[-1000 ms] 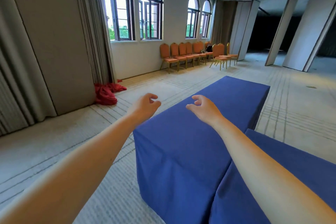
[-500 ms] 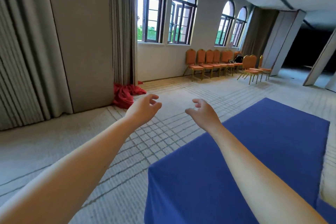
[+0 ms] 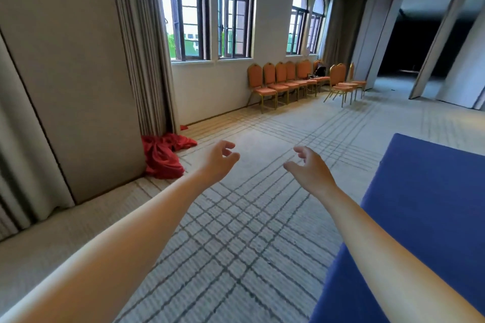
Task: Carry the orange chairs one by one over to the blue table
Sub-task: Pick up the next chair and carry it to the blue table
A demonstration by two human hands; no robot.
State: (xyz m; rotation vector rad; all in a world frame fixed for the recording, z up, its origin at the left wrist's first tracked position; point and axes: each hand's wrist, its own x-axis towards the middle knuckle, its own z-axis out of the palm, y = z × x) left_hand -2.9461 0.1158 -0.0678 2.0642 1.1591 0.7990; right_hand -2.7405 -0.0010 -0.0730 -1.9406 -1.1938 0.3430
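Several orange chairs [image 3: 280, 80] with gold legs stand in a row against the far wall under the arched windows, and two more orange chairs [image 3: 341, 84] stand apart at the row's right end. The blue table [image 3: 430, 191], draped in blue cloth, fills the lower right. My left hand [image 3: 219, 158] and my right hand [image 3: 311, 169] are stretched out ahead over the carpet, both empty with loosely curled, parted fingers. The chairs are far beyond my hands.
A heap of red cloth [image 3: 164, 153] lies on the floor by the curtain [image 3: 141, 47] at the left. Angled partition panels [image 3: 378, 39] stand at the far right. Patterned carpet [image 3: 252, 217] stretches from me to the chairs.
The view has swung left and moved forward; the blue table has slid from the centre to the right edge. The chairs look nearer. Both hands stay held out and empty.
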